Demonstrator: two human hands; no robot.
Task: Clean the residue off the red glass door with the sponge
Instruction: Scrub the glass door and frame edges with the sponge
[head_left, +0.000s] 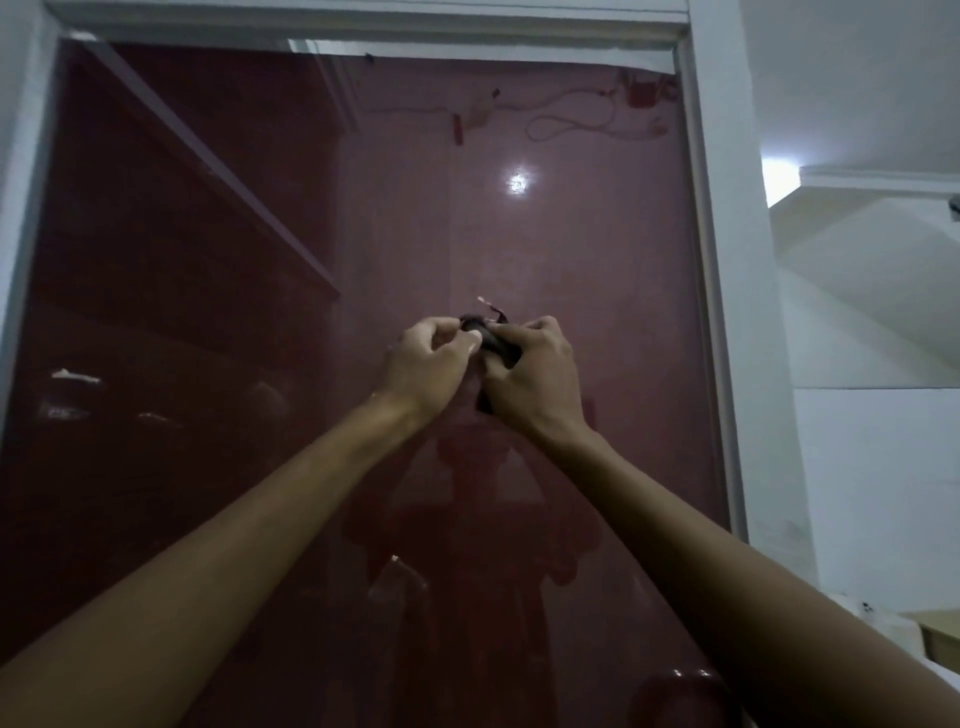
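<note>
Holding one dark sponge (493, 345) at frame centre against the red glass door (260, 260), the right hand (535, 379) grips it while the left hand (431, 364) pinches its edge. Best to firm the grip, then scrub the pale residue scrap (491, 307) just above. Two hands, one sponge, one door.

Both hands meet before the glass door (363, 234), the sponge (493, 345) gripped in the right hand (535, 379), the left hand (426, 364) just left of it, residue (488, 306) just above.
</note>
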